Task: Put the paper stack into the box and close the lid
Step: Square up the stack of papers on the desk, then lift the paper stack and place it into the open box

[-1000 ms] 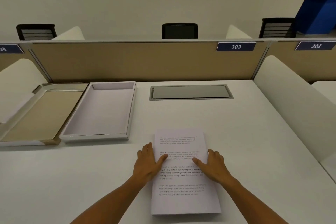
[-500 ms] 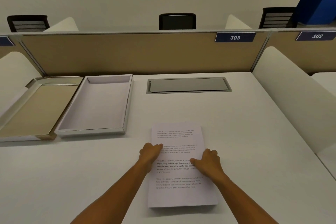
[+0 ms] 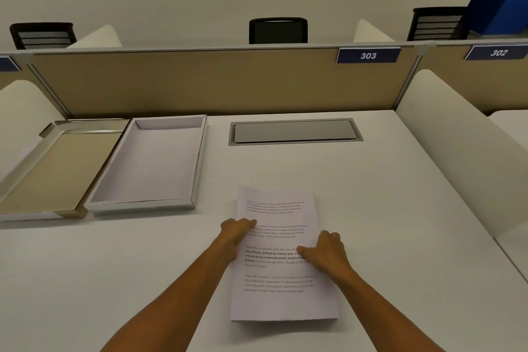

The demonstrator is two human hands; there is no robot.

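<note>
Both hands are curling tighter onto the paper stack's side edges than half a second ago.

Left hand [image 3: 237,233] and right hand [image 3: 328,251] are pinching the paper stack [image 3: 281,271], thumbs on top, on the desk [image 3: 385,208]; the box [image 3: 154,163] and lid [image 3: 54,168] are lying open, well apart to its left.

1. My paper [image 3: 281,303] is white with black printed text.
2. The box [image 3: 154,168] is pale lilac-white inside, silver-edged.
3. The lid [image 3: 54,171] shows tan, with silver walls.
4. The desk [image 3: 385,208] is white.
5. The divider [image 3: 185,83] is tan.
</note>
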